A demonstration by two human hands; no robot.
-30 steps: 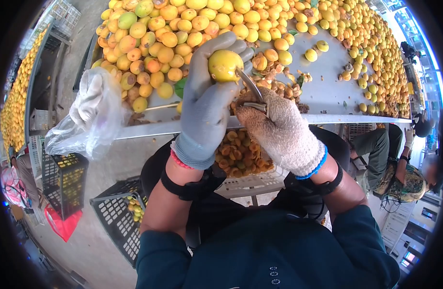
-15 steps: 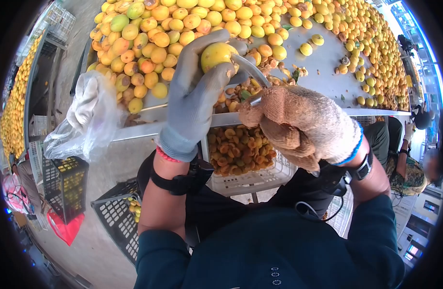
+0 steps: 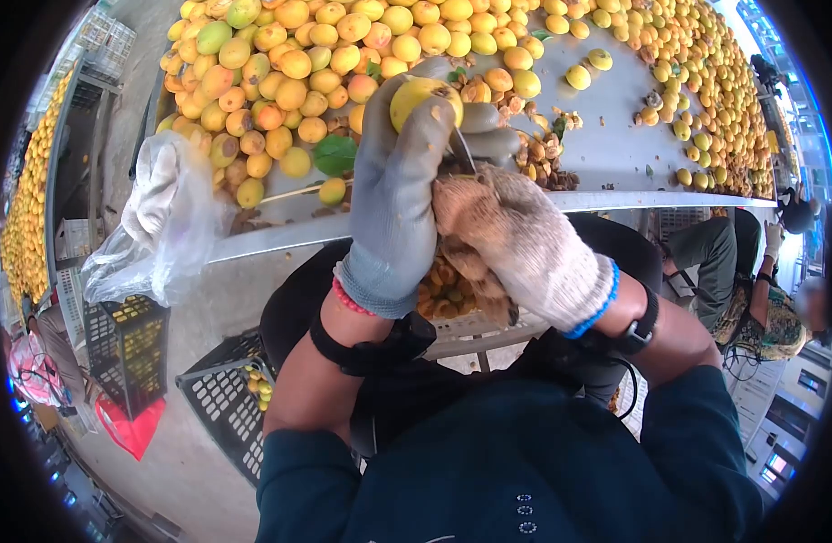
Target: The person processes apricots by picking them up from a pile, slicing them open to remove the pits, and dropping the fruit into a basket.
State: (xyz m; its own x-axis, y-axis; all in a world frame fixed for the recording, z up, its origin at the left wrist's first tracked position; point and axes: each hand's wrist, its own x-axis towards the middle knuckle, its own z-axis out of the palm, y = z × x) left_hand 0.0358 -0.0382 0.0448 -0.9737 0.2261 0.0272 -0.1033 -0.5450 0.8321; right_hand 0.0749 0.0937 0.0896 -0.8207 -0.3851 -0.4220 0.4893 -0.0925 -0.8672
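Note:
My left hand (image 3: 402, 181), in a grey-blue glove, grips a yellow fruit (image 3: 421, 98) between thumb and fingers above the table edge. My right hand (image 3: 525, 226), in a soiled white knit glove, is closed around a tool whose metal blade (image 3: 461, 151) points up at the fruit's underside. The handle is hidden in the glove. Both hands are close together, the right fingers beside the left palm. Behind them lie cut fruit pieces (image 3: 538, 158) on the metal table (image 3: 606, 167).
Whole fruit (image 3: 289, 63) is heaped on the table. A clear plastic bag (image 3: 167, 244) hangs at its edge. Below sit a white crate (image 3: 488, 337) with fruit pieces and a black crate (image 3: 221, 398). A co-worker (image 3: 769, 308) sits at the far right.
Both hands have come closer together, my right hand moving left and the fruit slightly right. The blade has turned more upright. A green leaf now shows left of my left hand.

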